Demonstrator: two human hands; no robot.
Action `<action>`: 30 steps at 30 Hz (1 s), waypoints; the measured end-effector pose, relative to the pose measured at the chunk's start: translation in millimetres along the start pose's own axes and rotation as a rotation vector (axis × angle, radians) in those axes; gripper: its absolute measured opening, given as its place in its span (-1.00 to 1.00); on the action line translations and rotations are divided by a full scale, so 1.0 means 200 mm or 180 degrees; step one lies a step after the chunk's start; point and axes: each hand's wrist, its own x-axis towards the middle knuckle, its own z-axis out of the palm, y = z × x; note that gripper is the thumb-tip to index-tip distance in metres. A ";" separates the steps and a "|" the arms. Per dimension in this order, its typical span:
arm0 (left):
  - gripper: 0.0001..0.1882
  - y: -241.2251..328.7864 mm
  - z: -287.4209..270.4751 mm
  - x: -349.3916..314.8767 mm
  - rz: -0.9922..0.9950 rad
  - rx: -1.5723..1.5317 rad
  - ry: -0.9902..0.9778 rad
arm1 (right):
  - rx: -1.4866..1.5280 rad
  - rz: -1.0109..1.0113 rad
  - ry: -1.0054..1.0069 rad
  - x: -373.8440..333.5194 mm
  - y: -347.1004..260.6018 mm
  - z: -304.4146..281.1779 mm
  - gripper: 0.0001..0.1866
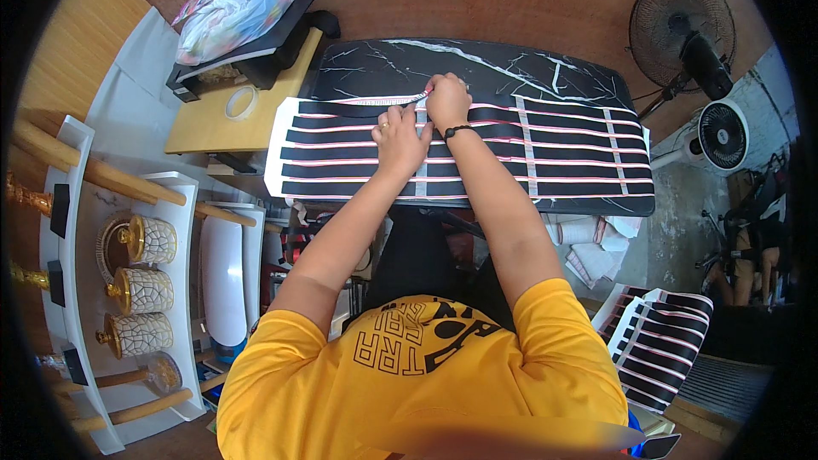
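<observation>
A sheet of black strips with white-and-red edges (pixel 349 152) lies across the dark marble-patterned table (pixel 383 68), with grey bands running across the strips. My left hand (pixel 399 143) rests on the sheet, fingers spread and stretched forward. Just right of it, my right hand (pixel 449 104) has its fingers closed at the sheet's far edge. They pinch the end of a narrow white-and-pink printed strip (pixel 379 101), which curves away to the left along that edge. My right fingertips partly hide the held end.
A wooden side table (pixel 192 132) at the left bears a tape roll (pixel 242 103) and a black printer-like device (pixel 273 51). Two fans (pixel 682 30) stand at the right. Another striped sheet (pixel 665 336) lies lower right. White shelves (pixel 175 247) with lidded jars stand left.
</observation>
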 end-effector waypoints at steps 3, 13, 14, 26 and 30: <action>-0.41 -0.01 0.00 0.01 -0.0037 -0.0013 -0.0060 | -0.0039 0.0141 -0.0135 0.02 -0.02 -0.01 -0.87; -0.45 -0.01 -0.02 0.05 -0.0331 0.0024 -0.0366 | 0.0327 0.0662 -0.0887 0.18 -0.02 -0.08 -0.73; -0.45 -0.01 -0.02 0.06 -0.0454 -0.0069 -0.0442 | 0.0417 0.0460 -0.0783 0.17 -0.01 -0.08 -0.71; -0.69 -0.06 0.07 0.25 -0.1066 -0.0575 -0.0242 | 0.1142 -0.0385 -0.0431 -0.14 0.18 -0.16 -0.82; -0.87 -0.12 0.13 0.25 -0.0694 -0.1428 0.0033 | 0.1093 -0.0387 -0.0090 -0.16 0.16 -0.12 -0.82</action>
